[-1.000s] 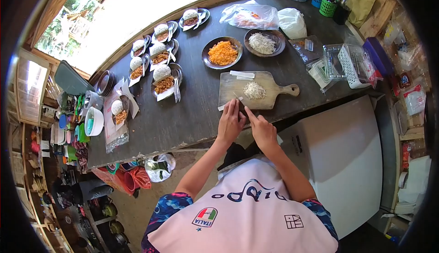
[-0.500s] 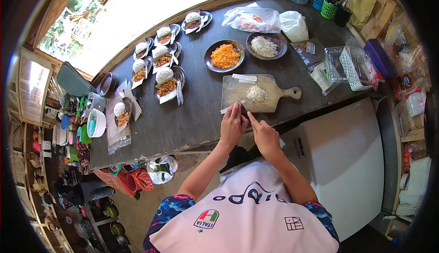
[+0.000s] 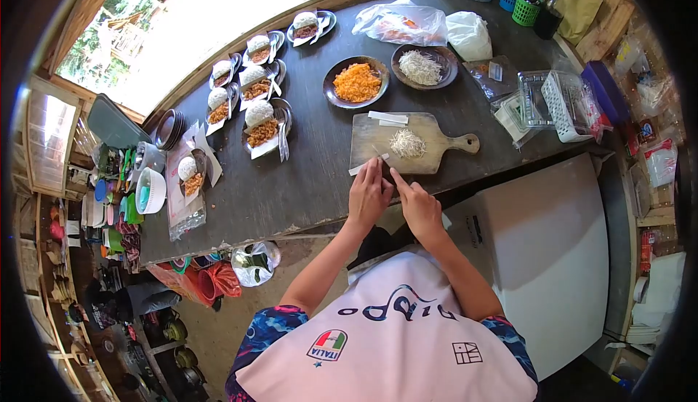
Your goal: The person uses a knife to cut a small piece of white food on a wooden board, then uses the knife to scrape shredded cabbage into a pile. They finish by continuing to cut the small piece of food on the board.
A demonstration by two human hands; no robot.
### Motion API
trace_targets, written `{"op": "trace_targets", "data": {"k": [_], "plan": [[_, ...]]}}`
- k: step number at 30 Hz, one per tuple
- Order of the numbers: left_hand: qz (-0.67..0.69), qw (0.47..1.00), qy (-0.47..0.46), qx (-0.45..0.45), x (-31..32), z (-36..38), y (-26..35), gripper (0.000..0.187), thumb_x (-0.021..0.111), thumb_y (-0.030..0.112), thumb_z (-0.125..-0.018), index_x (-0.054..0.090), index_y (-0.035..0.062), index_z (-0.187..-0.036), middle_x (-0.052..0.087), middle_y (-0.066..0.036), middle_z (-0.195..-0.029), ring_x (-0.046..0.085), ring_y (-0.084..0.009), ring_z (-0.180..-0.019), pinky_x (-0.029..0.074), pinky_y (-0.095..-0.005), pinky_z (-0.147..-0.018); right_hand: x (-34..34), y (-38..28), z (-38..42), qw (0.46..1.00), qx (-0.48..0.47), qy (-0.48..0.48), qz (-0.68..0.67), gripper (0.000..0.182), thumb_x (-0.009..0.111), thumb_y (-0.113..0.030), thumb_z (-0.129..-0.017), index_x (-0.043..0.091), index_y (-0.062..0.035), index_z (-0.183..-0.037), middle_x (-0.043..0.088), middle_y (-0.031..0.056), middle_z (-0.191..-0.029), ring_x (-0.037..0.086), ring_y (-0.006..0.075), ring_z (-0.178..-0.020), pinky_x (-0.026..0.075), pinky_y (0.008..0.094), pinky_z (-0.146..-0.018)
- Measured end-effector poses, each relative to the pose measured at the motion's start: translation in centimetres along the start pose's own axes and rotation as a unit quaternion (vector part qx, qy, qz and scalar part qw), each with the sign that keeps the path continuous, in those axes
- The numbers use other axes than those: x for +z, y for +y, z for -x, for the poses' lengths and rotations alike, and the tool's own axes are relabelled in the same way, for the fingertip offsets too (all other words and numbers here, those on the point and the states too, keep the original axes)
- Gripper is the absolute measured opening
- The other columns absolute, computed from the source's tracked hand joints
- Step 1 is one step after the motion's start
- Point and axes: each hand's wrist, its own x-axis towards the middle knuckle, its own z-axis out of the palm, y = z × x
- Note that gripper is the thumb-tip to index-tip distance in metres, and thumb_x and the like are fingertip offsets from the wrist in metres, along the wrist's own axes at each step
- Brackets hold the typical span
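A wooden cutting board [image 3: 429, 127] lies near the table's front edge, holding a pile of thin white shreds [image 3: 407, 143] and, at its back, two white strips [image 3: 388, 118]. At the board's front left corner, my left hand [image 3: 369, 193] presses a white piece [image 3: 358, 169] down with its fingertips. My right hand [image 3: 419, 206] is closed on a knife [image 3: 382, 156], index finger stretched along it, the blade beside my left fingertips. The handle is hidden in the hand. Behind the board stand a bowl of orange shreds [image 3: 356, 83] and a bowl of white shreds [image 3: 420, 68].
Several plates with rice and brown food [image 3: 259, 127] stand at the left on the dark table [image 3: 313, 184]. Plastic bags [image 3: 401, 24] lie at the back, clear containers and a white basket [image 3: 566, 107] at the right. A white chest [image 3: 545, 235] is at front right.
The view has shifted slightly, so the table's contents sit a little higher. Both hands stay at the board's front left corner, with the knife blade tilted slightly differently.
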Motion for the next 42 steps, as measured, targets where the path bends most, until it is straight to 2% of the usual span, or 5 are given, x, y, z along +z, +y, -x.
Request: {"op": "trace_targets", "data": {"k": [3,9,12,36,42], "plan": [[-0.009,1.0,0.005,0.005,0.3,0.2,-0.3,0.057,0.07,0.011,-0.086,0.059,-0.0121,-0.137,0.06,-0.022,-0.138,0.061,-0.0382,-0.124,0.053,-0.0436,-0.106,-0.2,-0.2,0.1,1.0,-0.007,-0.011,0.017,0.056,0.054,-0.021,-0.107,0.047,-0.0388,-0.16,0.068,0.0146,-0.097,0.076,0.0391,-0.081,0.062,0.0515,-0.072],[-0.018,1.0,-0.023,-0.001,0.3,0.4,-0.4,0.064,0.072,0.015,-0.085,0.056,-0.0129,-0.14,0.058,-0.023,-0.142,0.059,-0.0362,-0.132,0.051,-0.041,-0.11,-0.1,-0.2,0.6,0.999,0.012,-0.023,0.029,0.054,0.054,-0.024,-0.108,0.047,-0.0384,-0.16,0.069,0.0146,-0.098,0.076,0.039,-0.081,0.062,0.0517,-0.072],[-0.004,1.0,0.004,0.001,0.1,0.3,-0.1,0.056,0.071,0.01,-0.085,0.06,-0.0113,-0.136,0.061,-0.022,-0.139,0.062,-0.0381,-0.124,0.054,-0.0423,-0.104,0.2,-0.3,0.0,1.0,-0.008,-0.011,0.025,0.055,0.053,-0.024,-0.108,0.046,-0.039,-0.161,0.068,0.0145,-0.098,0.076,0.039,-0.081,0.062,0.0513,-0.072],[0.005,1.0,0.017,-0.005,0.4,0.6,-0.2,0.055,0.07,0.009,-0.085,0.06,-0.0122,-0.135,0.059,-0.022,-0.138,0.059,-0.0396,-0.127,0.053,-0.044,-0.106,-0.2,-0.5,1.1,0.999,0.01,-0.027,0.036,0.052,0.053,-0.026,-0.109,0.048,-0.0395,-0.159,0.069,0.0133,-0.097,0.076,0.0389,-0.081,0.062,0.0516,-0.071],[-0.006,1.0,0.003,-0.004,0.3,0.5,-0.1,0.056,0.069,0.011,-0.087,0.058,-0.0156,-0.135,0.059,-0.024,-0.137,0.059,-0.0373,-0.128,0.051,-0.0404,-0.109,-0.5,-0.5,0.3,1.0,-0.006,-0.021,0.013,0.056,0.053,-0.022,-0.107,0.047,-0.0385,-0.16,0.069,0.015,-0.099,0.076,0.0395,-0.083,0.063,0.0514,-0.074]]}}
